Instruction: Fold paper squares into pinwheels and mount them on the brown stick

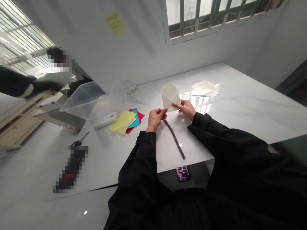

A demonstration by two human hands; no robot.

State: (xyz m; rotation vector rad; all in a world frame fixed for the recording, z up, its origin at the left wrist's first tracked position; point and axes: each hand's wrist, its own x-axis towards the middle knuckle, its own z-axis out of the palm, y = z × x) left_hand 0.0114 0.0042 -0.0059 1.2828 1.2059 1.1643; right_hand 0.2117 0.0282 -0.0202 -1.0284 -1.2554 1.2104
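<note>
Both of my hands hold one cream paper envelope (170, 93) above the marble-look table, its folded flaps facing me. My left hand (156, 118) pinches the lower left corner between thumb and fingers. On the right edge, my right hand (187, 109) grips the paper, thumb lying across its front and fingers behind. A thin brown stick (176, 139) lies on the table below, its upper end close under my left hand. Beyond my right hand, more cream envelopes (205, 88) rest in a loose pile.
Left of my hands lie yellow, blue and red paper sheets (123, 123), beside a white box-shaped device (105, 120). A clear plastic bin (83, 99) and scissors (78, 142) are farther left. A cable (132, 90) lies near the wall. Another person (16, 83) is at the far left.
</note>
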